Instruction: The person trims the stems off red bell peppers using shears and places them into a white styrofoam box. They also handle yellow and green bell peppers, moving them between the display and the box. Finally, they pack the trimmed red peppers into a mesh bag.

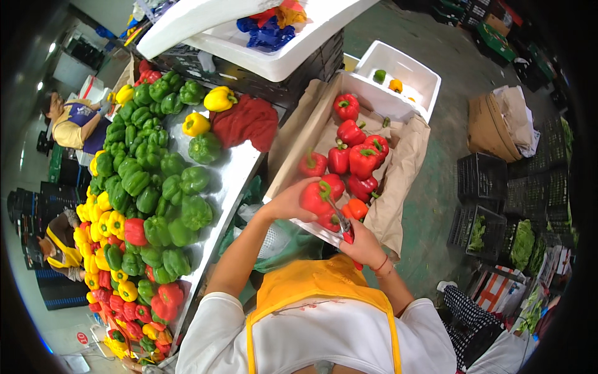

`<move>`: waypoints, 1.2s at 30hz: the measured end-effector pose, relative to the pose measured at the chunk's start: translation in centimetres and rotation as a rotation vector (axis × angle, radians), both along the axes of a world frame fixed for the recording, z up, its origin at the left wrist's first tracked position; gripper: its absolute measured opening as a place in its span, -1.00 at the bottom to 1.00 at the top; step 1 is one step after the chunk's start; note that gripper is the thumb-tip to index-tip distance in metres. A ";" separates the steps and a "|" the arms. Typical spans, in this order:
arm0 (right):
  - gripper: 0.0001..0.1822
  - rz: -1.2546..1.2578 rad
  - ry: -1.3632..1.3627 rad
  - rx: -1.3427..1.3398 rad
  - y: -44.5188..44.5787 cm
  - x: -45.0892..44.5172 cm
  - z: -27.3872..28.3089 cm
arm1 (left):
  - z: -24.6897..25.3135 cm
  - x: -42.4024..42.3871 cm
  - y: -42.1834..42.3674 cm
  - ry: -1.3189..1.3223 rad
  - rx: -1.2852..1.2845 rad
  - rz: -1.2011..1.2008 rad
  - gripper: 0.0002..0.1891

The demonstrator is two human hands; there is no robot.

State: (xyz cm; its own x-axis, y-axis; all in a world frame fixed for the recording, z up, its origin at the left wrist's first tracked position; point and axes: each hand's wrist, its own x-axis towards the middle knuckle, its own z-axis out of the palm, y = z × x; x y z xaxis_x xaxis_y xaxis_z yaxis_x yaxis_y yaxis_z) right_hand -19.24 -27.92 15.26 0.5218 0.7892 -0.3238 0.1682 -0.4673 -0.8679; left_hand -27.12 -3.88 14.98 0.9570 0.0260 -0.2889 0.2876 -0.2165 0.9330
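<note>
My left hand (293,201) holds a red bell pepper (314,197) over the near end of a white box (299,154) lined with brown paper. In my right hand (364,245) are red-handled shears (346,229), their metal blades reaching up to the green stem of that pepper. Further red bell peppers (364,159) lie in the box beyond my hands, and an orange-red pepper (356,209) lies just right of the blades. A loose green stem (386,122) rests on the paper.
At left, a metal table (224,182) bears heaped green peppers (149,154), yellow and red ones, and a dark red cloth (247,122). A white foam box (275,61) stands ahead, a white bin (432,89) beyond the peppers. Two people work across the table. Black crates (481,177) stand right.
</note>
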 end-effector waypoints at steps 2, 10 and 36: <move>-0.58 0.008 -0.029 0.023 0.3 -0.8 -0.2 | -1.1 -0.6 0.3 -0.061 0.194 -0.055 0.00; -0.52 -0.006 -0.014 0.049 -0.1 -2.2 -1.9 | -0.2 -0.2 -0.5 -0.046 0.204 -0.110 0.03; -0.61 -0.140 0.682 -0.142 15.7 -12.7 -4.7 | 8.1 -79.0 11.3 -1.377 -0.311 2.314 -0.31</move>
State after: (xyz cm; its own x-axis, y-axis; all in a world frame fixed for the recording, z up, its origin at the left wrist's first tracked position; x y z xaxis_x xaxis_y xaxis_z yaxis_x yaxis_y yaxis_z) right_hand -31.91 -12.25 10.59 0.2593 0.6556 -0.7092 -0.4605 -0.5615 -0.6875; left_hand -106.16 7.45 23.04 -0.7365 0.6622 -0.1379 -0.5734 -0.5030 0.6467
